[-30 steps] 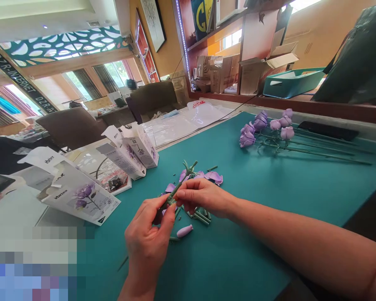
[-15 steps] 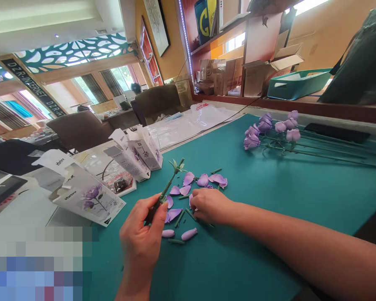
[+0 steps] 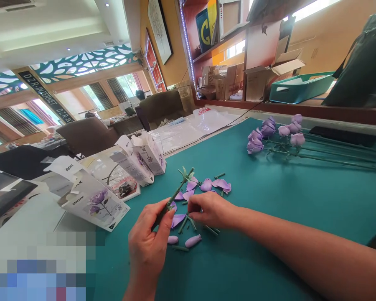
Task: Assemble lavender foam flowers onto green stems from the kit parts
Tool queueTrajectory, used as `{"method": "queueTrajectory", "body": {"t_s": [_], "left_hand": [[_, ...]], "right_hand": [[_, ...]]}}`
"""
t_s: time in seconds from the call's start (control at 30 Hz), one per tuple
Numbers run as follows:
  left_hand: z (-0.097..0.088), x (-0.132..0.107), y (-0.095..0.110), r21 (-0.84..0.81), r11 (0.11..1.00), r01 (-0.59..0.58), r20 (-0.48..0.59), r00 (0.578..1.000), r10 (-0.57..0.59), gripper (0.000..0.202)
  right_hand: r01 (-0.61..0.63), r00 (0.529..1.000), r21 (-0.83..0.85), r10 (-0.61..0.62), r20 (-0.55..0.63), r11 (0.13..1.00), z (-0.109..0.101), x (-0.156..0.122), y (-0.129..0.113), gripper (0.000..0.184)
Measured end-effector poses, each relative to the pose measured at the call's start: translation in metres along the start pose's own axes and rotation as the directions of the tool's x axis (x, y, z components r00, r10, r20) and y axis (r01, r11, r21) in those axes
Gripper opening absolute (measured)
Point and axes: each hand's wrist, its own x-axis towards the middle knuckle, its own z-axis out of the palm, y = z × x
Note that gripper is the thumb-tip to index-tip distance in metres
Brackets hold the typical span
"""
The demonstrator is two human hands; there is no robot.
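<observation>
My left hand (image 3: 150, 234) is closed around a green plastic flower stem (image 3: 178, 190), which tilts up to the right and carries small pale leaves near its top. My right hand (image 3: 211, 207) is beside it, thumb and fingers pinched together low over the loose parts; whatever they grip is hidden or too small to name. Around the hands lie purple petals (image 3: 222, 185), two long purple buds (image 3: 193, 241) and several short green stem pieces (image 3: 212, 230). Part of the pile is covered by my right hand.
Several finished purple roses (image 3: 255, 146) lie on the green mat (image 3: 294, 209) at the back right, near a black flat object (image 3: 343, 136). Open white flower boxes (image 3: 98, 200) stand at the left. Clear plastic wrapping (image 3: 181, 136) lies beyond. A teal basket (image 3: 301, 88) sits on the shelf.
My right hand has drawn back slightly from the petals, its fingertips now nearer the stem in my left hand. The left hand keeps its hold. The whole view has shifted a little.
</observation>
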Motion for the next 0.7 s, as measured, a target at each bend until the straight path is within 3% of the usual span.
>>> {"method": "queueTrajectory", "body": {"t_s": [0.07,0.17,0.23,0.33,0.47,0.7], "left_hand": [[0.0018,0.0,0.0013,-0.011,1.0,0.03,0.003,1.0,-0.03,0.018],[0.005,-0.0003,0.0046,-0.031,0.996,0.082,-0.001,0.997,-0.082,0.018],[0.0065,-0.0006,0.0063,-0.049,0.992,0.119,0.004,0.993,-0.119,0.018],[0.0075,-0.0012,0.0062,-0.066,0.989,0.135,0.022,0.991,-0.133,0.017],[0.0082,-0.0022,0.004,-0.064,0.99,0.128,0.046,0.991,-0.125,0.018],[0.009,-0.0026,0.0024,-0.064,0.992,0.109,0.033,0.994,-0.107,0.016]], "right_hand": [[-0.03,1.0,0.307,0.031,0.002,0.951,-0.0048,0.0013,-0.0014,0.004],[-0.001,1.0,0.698,0.0,0.001,0.716,-0.0091,0.0025,-0.0023,0.008],[0.01,1.0,0.827,-0.012,-0.005,0.563,-0.0102,0.0027,-0.0027,0.012],[0.027,0.999,0.897,0.004,-0.032,0.441,-0.0099,0.0026,-0.0034,0.018],[0.026,0.999,0.934,0.035,-0.041,0.356,-0.008,0.0027,-0.0047,0.023],[0.022,0.996,0.932,0.078,-0.053,0.363,-0.0081,0.0008,-0.0082,0.023]]}}
